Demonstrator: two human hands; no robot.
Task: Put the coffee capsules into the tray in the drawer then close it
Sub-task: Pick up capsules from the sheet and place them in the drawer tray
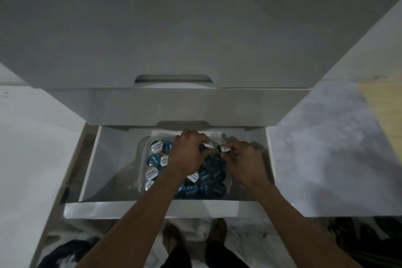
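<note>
The bottom drawer (152, 208) stands pulled out, and a clear plastic tray (142, 148) sits inside it. Several coffee capsules (153, 160) with blue or white-and-yellow lids lie packed in the tray. My left hand (188, 154) hovers over the tray's far middle and grips a capsule (206, 145) with a white lid. Just to its right, my right hand (245, 159) pinches another white-lidded capsule (224, 148). Both hands cover part of the tray's far side.
Two shut drawers (174, 102) of the grey cabinet rise above the pulled-out one. A white floor (326, 159) lies on both sides. My feet (171, 235) stand just below the drawer front, with dark cloth (67, 250) at lower left.
</note>
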